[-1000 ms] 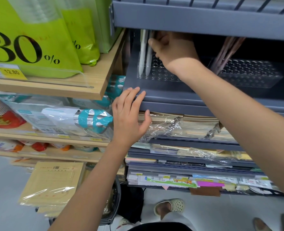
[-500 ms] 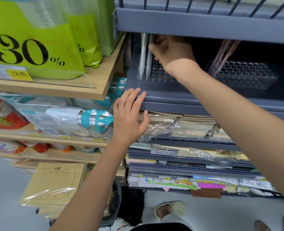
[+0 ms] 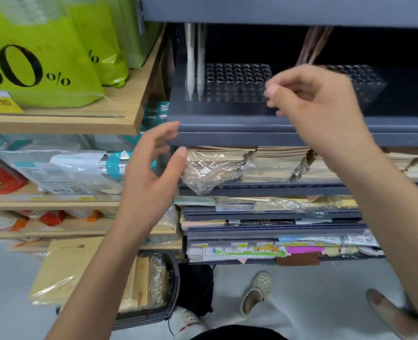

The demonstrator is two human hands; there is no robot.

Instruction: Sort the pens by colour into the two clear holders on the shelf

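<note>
On the grey metal shelf [image 3: 227,128] sit two clear plastic holders, flat blocks dotted with round holes. Near the left end of the left holder [image 3: 232,82], two slim white pens [image 3: 194,60] stand upright side by side. A bunch of pinkish-brown pens [image 3: 312,45] leans out of the right holder [image 3: 365,82], their tops hidden by the shelf above. Below lie stacks of paper goods in crinkled film [image 3: 210,168]. To the left, wooden shelves carry glossy green bags [image 3: 56,57].

Right hand [image 3: 318,104] hovers before the shelf, blurred, covering the gap between the holders; thumb and forefinger curl close together with nothing visible between them. Left hand [image 3: 149,175] floats just off the shelf edge, fingers loosely spread and curved, empty.
</note>
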